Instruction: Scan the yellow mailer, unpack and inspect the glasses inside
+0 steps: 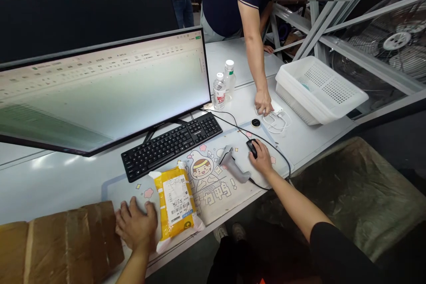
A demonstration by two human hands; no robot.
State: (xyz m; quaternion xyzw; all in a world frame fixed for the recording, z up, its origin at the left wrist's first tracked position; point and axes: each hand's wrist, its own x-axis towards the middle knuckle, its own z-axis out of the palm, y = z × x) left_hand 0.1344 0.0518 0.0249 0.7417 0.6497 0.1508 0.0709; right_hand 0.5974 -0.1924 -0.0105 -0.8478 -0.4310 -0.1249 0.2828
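My right hand (262,158) rests curled over a black computer mouse (252,147) on the printed desk mat (213,211). My left hand (138,224) lies on the mat with fingers spread, holding nothing. It sits between a brown cardboard box (76,239) and a yellow parcel (175,202) with a white shipping label. A grey barcode scanner (234,166) lies on the mat between the parcel and the mouse. Behind the parcel is a black keyboard (171,144), in front of a lit monitor (109,93) showing a spreadsheet-like page.
Across the desk, another person's hand (264,101) touches white cables (278,120). Two plastic bottles (219,91) stand beside the monitor. A white perforated basket (319,91) sits at the right, near metal framing and a large fan (396,41). A round black object (255,123) lies near the cables.
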